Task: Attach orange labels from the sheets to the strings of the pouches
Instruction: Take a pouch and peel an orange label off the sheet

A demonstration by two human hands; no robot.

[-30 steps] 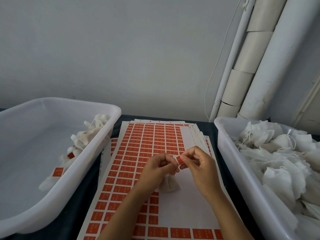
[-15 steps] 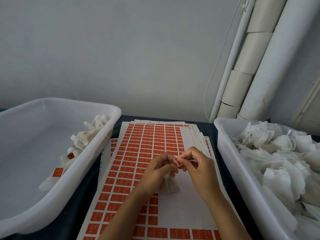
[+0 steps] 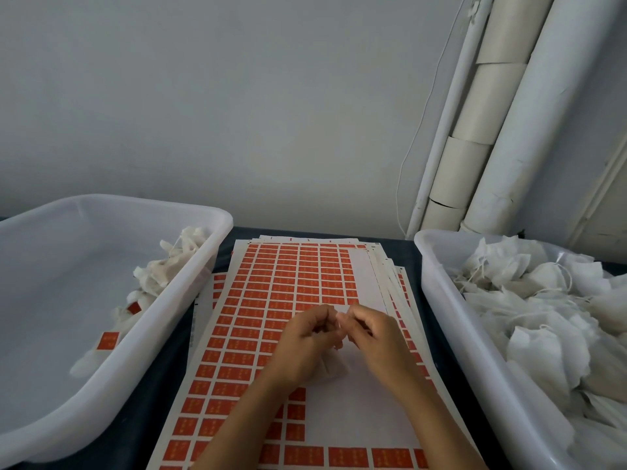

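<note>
Two hands meet fingertip to fingertip over the bare patch of the top label sheet point(image 3: 298, 286), probably so the string stays taut at a comfortable working height. Left hand point(image 3: 305, 347) and right hand point(image 3: 376, 337) both have fingers curled narrow, pinching something small between them; the orange label itself is hidden inside the pinch, so I cannot tell how it sits. Just below the fingers, a white pouch point(image 3: 334, 369) hangs or rests against the sheet. Left of the fingers, a tub point(image 3: 210, 273) holds labelled pouches; right of them, another tub point(image 3: 437, 300) is heaped with unlabelled pouches point(image 3: 543, 317), each within easy reach.
</note>
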